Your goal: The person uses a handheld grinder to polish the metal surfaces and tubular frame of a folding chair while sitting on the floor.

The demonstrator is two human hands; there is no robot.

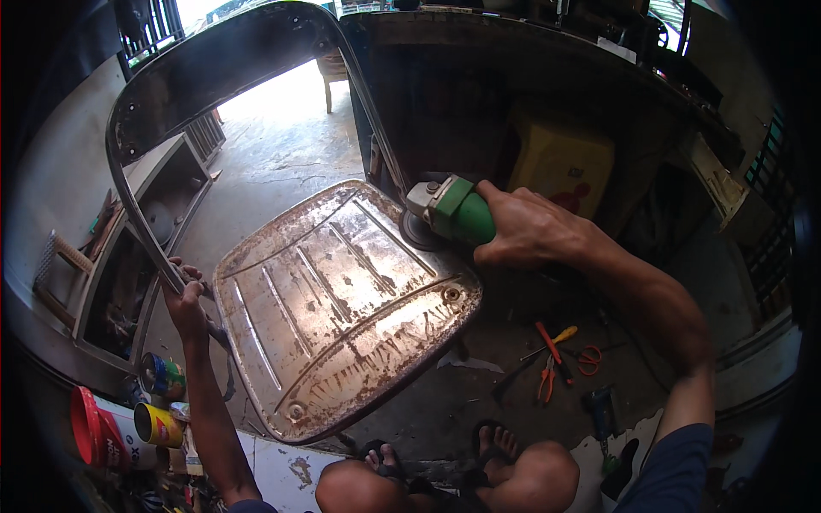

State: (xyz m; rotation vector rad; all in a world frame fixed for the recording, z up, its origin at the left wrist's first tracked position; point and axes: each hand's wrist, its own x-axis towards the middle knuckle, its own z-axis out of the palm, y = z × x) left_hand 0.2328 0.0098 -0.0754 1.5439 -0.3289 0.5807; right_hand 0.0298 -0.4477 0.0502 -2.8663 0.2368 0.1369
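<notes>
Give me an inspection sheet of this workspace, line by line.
Surface: grey floor, bright beyond the chair, dim at right.
Job's things: metal chair, its seat rusty and worn; green angle grinder, disc at the seat's right edge, contact unclear.
Clutter: orange-handled pliers, yellow-handled screwdriver and scissors on the floor; red-and-white bucket and yellow can at lower left.
Hands: left hand grips the chair frame; right hand grips the grinder.
Cables: none clearly made out; right side too dim.
Surroundings: open cabinet at left; yellow boxy item beyond the right hand.
</notes>
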